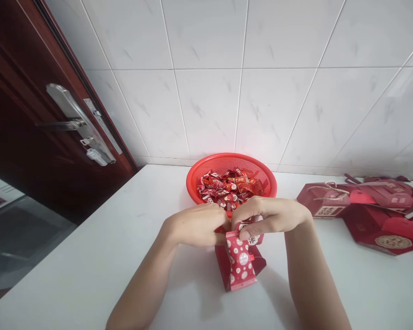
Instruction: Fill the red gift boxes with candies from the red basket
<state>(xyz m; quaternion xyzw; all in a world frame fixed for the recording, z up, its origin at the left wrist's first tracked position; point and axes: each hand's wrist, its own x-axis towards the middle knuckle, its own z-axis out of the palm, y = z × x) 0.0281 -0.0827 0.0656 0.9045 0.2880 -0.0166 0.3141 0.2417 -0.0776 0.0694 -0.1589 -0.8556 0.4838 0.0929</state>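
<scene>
In the middle of the table, a small red paper box [222, 268] stands between my hands, with its dark red inside partly showing. My left hand [196, 224] is curled over the box's left side, its fingertips mostly hidden behind the rim. From the right, my right hand [270, 215] pinches between thumb and fingers a red wrapped candy [242, 259] with white round prints. This packet hangs in front of the box opening and covers part of it. Another red packet with a white label [253, 239] shows beneath my right thumb.
Behind my hands, a red plastic basket [192, 181] holds many wrapped candies [223, 185]. Several red gift boxes [392, 229] lie at the right, one with a twine handle [326, 188]. A tiled wall [206, 110] closes the back; a dark red door [24, 114] stands left.
</scene>
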